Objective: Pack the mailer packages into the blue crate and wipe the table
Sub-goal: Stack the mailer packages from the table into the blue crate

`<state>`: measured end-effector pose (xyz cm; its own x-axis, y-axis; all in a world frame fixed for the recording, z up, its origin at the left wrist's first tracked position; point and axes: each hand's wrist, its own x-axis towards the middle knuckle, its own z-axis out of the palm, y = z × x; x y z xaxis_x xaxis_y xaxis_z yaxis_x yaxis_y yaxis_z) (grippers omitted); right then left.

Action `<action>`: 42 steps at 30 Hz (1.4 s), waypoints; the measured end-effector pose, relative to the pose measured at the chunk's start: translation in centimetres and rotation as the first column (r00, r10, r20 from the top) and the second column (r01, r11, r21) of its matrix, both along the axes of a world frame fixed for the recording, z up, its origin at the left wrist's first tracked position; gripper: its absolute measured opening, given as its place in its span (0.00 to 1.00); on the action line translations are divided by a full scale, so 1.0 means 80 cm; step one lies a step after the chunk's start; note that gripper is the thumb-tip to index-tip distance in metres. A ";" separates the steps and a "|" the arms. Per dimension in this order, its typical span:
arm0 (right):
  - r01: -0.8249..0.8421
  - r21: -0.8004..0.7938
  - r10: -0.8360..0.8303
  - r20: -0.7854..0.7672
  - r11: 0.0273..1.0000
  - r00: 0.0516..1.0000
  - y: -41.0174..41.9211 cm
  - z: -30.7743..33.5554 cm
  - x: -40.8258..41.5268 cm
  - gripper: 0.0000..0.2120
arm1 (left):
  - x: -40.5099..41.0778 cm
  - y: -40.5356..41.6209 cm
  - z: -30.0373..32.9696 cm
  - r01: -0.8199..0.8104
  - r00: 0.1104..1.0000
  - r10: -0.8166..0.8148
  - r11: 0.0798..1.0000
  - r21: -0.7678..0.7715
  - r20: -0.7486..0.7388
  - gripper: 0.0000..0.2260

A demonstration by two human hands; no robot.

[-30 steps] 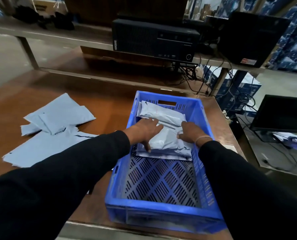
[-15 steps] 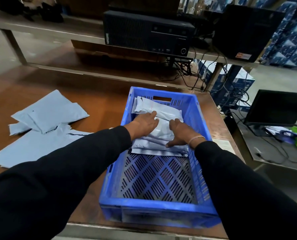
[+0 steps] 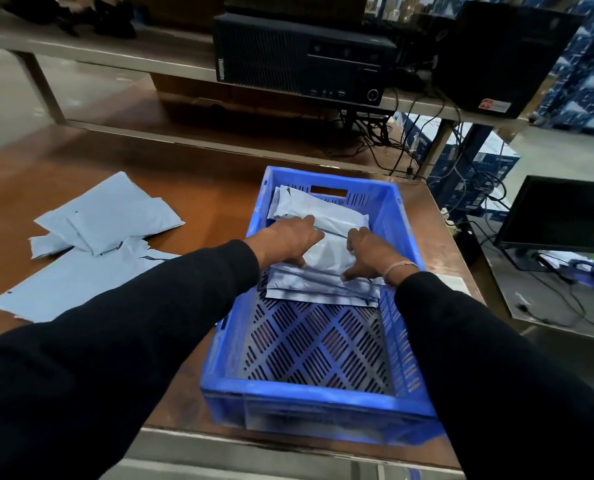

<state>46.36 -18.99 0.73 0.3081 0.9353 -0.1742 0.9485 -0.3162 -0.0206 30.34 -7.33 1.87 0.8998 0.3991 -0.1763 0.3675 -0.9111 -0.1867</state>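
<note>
A blue perforated crate [image 3: 309, 398] stands on the brown table [image 3: 198, 188], near its front right corner. Several grey mailer packages [image 3: 326, 258] lie stacked in the crate's far half. My left hand [image 3: 287, 242] rests on the left side of the top mailer, fingers stretched toward the far wall. My right hand [image 3: 366, 252] presses down on the stack's right side, fingers spread. More grey mailers [image 3: 91, 237] lie in a loose pile on the table to the left of the crate.
A black desktop computer [image 3: 302, 60] and a black box [image 3: 500, 53] sit on a shelf behind the table, with cables hanging below. A dark monitor [image 3: 558, 213] stands on a lower surface to the right. The crate's near half shows its bare floor.
Both hands have stayed on the mailer stack in the crate. My right hand has shifted from the stack's right edge onto its top, and the left hand has reached slightly further.
</note>
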 end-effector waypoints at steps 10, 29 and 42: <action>0.006 0.034 -0.004 -0.052 0.999 0.999 -0.004 0.014 -0.007 0.37 | -0.016 -0.007 0.011 -0.047 0.984 0.069 0.989 -0.137 0.165 0.32; 0.182 0.523 0.190 -0.579 0.833 0.793 0.128 0.074 -0.183 0.06 | -0.241 0.113 0.039 -0.150 0.610 0.574 0.760 -0.632 0.546 0.21; -0.022 -0.309 -0.114 -0.413 0.951 0.904 0.239 -0.003 -0.350 0.15 | -0.387 0.168 -0.037 -0.260 0.547 0.757 0.559 -0.788 0.357 0.20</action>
<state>18.36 0.13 0.49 0.1833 0.8040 -0.5656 0.8551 -0.4143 -0.3118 -0.62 6.14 -1.10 0.5291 0.8446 -0.0821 0.5863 -0.2939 0.7550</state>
